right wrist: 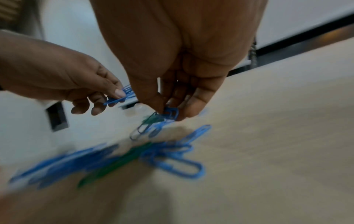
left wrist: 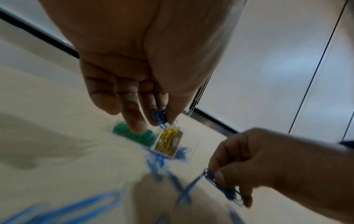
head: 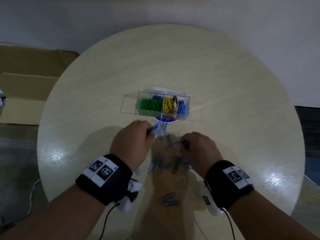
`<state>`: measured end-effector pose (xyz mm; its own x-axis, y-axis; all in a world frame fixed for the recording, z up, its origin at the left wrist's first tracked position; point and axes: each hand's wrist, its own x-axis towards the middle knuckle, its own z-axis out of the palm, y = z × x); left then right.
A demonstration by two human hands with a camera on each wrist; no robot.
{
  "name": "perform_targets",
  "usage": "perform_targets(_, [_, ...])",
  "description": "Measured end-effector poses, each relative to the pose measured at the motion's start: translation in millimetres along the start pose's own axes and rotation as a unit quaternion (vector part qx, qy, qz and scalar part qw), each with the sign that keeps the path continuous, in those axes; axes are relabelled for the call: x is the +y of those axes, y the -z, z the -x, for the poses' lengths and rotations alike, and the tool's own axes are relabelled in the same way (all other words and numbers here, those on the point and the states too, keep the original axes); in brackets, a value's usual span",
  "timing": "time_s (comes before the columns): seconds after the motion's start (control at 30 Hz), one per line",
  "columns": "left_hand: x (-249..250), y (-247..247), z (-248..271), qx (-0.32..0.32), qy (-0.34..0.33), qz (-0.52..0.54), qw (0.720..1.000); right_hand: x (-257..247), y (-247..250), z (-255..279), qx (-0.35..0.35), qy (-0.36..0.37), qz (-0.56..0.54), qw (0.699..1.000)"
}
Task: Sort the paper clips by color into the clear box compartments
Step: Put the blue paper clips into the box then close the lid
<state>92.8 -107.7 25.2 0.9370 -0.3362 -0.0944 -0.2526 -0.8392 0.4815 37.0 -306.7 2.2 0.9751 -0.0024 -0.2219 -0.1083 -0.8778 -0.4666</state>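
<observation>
Your round table [head: 225,75] carries the clear box [head: 187,103] at its middle, green, yellow and blue clips already sorted inside. Loose blue clips [head: 160,164], with one green, lie near you unsorted. Your left hand [head: 133,141] pinches blue clips near the box; your right hand [head: 199,148] pinches more.
</observation>
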Motion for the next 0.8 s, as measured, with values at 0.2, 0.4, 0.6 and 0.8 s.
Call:
perform_targets(0.2, [48.6,6.0,-65.5,0.049,-0.005,0.054,0.997,25.0,35.8,0.2,0.115,-0.058,-0.069,0.989])
perform_targets(0.4, [71.3,-17.6,-101.2,-0.028,0.003,0.007,1.0,27.6,56.9,-15.2,0.157,-0.073,-0.106,0.979])
perform_targets(0.6, [58.4,-6.4,-93.2,0.055,0.007,0.065,0.996,12.9,76.4,-37.7,0.182,-0.07,-0.154,0.969])
perform_targets(0.8, [17.8,16.7,-55.4,0.102,0.052,0.086,0.99,-3.3,79.8,-76.7,0.155,-0.082,-0.126,0.976])
